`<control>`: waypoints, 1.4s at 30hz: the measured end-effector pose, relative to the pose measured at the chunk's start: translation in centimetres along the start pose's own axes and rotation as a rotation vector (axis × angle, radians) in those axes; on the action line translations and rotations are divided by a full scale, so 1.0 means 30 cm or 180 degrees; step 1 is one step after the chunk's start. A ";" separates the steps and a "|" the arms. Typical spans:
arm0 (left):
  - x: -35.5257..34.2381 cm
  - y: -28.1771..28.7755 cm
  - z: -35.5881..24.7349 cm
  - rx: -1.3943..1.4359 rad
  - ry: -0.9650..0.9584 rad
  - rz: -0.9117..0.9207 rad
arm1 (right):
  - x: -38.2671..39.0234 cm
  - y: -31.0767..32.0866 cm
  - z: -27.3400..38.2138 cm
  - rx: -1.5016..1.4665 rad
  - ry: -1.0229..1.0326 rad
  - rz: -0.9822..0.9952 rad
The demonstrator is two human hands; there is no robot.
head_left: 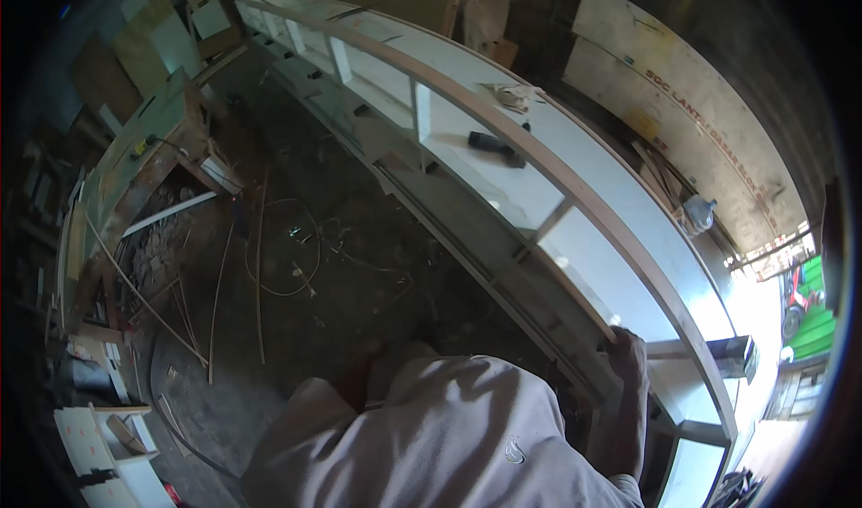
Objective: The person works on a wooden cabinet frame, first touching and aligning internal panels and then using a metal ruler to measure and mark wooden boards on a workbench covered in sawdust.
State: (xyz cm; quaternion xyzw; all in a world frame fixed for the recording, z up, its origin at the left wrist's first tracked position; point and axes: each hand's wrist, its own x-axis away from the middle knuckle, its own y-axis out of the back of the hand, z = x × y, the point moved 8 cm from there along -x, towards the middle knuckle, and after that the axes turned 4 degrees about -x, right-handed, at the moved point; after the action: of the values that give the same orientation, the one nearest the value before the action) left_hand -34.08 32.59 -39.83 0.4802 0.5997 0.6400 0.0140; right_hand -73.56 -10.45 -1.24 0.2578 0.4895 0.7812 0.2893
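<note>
A long white cabinet frame, split by upright dividers and edged with a wooden rail, runs from the far left to the near right. Along its lower inner edge lies a thin wooden strip. My right hand is closed at the near end of this strip, the fingers partly hidden by the back of the hand. A dark power tool rests inside one compartment, beyond my right hand. My left hand does not show; my shirt covers the lower middle of the view.
A crumpled cloth sits on the cabinet top, and a dark box-like piece juts from its near right end. Cables and long thin strips lie on the floor. At left stands a cluttered workbench; boards lean behind.
</note>
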 end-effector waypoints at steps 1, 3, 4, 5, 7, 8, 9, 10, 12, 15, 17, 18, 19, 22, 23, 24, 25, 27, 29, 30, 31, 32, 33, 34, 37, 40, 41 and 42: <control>0.082 -0.091 0.103 0.0440 0.0384 0.0439 | 0.031 0.027 -0.001 0.0105 -0.0252 0.0031; 0.280 -0.203 0.308 0.1277 0.1222 0.0912 | 0.031 0.082 0.074 0.0230 -0.0421 0.0093; 0.365 -0.233 0.380 0.1643 0.1534 0.0979 | 0.024 0.094 0.119 0.0277 -0.0592 0.0301; 0.430 -0.242 0.440 0.1943 0.1798 0.0959 | 0.010 0.084 0.153 0.0288 -0.0758 0.0515; 0.512 -0.239 0.526 0.2475 0.2154 0.0824 | -0.047 0.060 0.258 0.0252 -0.0695 0.0772; 0.521 -0.231 0.557 0.2696 0.2268 0.0727 | -0.079 0.025 0.298 0.0219 -0.0685 0.0997; 0.496 -0.208 0.567 0.2877 0.2280 0.0636 | -0.103 -0.005 0.317 0.0247 -0.0671 0.1047; 0.502 -0.204 0.592 0.3090 0.2349 0.0488 | -0.156 -0.073 0.342 0.0044 -0.0735 0.1263; 0.397 -0.128 0.590 0.3299 0.2264 0.0278 | -0.204 -0.169 0.363 -0.0109 -0.0899 0.1459; 0.142 -0.013 0.728 0.2080 0.1762 -0.0010 | -0.394 -0.314 0.559 0.0168 -0.0282 0.1613; -0.011 0.135 0.668 0.1340 0.0857 -0.0003 | -0.500 -0.389 0.682 0.0269 0.0060 0.1559; -0.042 0.128 0.785 0.1352 0.0956 -0.0392 | -0.587 -0.466 0.765 0.0223 0.0050 0.1836; -0.080 0.188 0.734 0.1783 0.1013 -0.0524 | -0.640 -0.512 0.782 0.0312 0.0006 0.1863; -0.119 0.431 0.621 0.2621 0.0956 -0.0698 | -0.786 -0.630 0.833 0.0105 -0.0094 0.1997; -0.134 0.441 0.645 0.2647 0.0880 -0.0596 | -0.849 -0.672 0.885 0.0135 -0.0059 0.2035; -0.158 0.440 0.657 0.2668 0.0664 -0.0382 | -0.910 -0.706 0.956 0.0200 0.0075 0.1998; -0.168 0.395 0.724 0.2715 0.0739 -0.0405 | -0.975 -0.744 1.044 0.0258 0.0255 0.1978; -0.160 0.239 0.891 0.1827 0.0801 -0.0710 | -1.112 -0.830 1.233 0.0102 0.0337 0.2151; -0.117 0.058 1.041 0.1624 0.1643 -0.0107 | -1.259 -0.918 1.347 -0.0062 0.0316 0.2269; -0.099 0.030 1.060 0.1709 0.1528 0.0423 | -1.338 -0.967 1.377 -0.0084 0.0258 0.2290; -0.056 0.020 1.087 0.1948 0.1705 0.0663 | -1.409 -1.006 1.417 -0.0113 0.0205 0.2330; 0.000 0.026 1.118 0.2350 0.2049 0.0776 | -1.476 -1.035 1.472 -0.0117 0.0200 0.2350; 0.057 0.045 1.148 0.2823 0.2432 0.0799 | -1.543 -1.067 1.565 0.0104 0.0414 0.2396; 0.094 0.081 1.175 0.3275 0.2770 0.0758 | -1.627 -1.102 1.673 0.0326 0.0668 0.2421; 0.112 0.215 1.227 0.4360 0.3375 0.0556 | -1.872 -1.283 1.878 0.0522 0.1179 0.2359; -0.027 0.398 1.282 0.5220 0.3577 0.0323 | -2.083 -1.429 2.089 0.0709 0.1406 0.1961; -0.100 0.474 1.301 0.5453 0.3545 0.0239 | -2.161 -1.461 2.165 0.0727 0.1455 0.1927; -0.168 0.561 1.317 0.5679 0.3479 0.0154 | -2.219 -1.519 2.233 0.0753 0.1303 0.2229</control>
State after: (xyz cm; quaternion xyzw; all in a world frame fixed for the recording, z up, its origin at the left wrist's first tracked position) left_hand 2.97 54.69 -36.82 -0.0266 0.7692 0.0952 -0.6313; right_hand 28.05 0.00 -24.86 0.2794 0.5060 0.8059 -0.1284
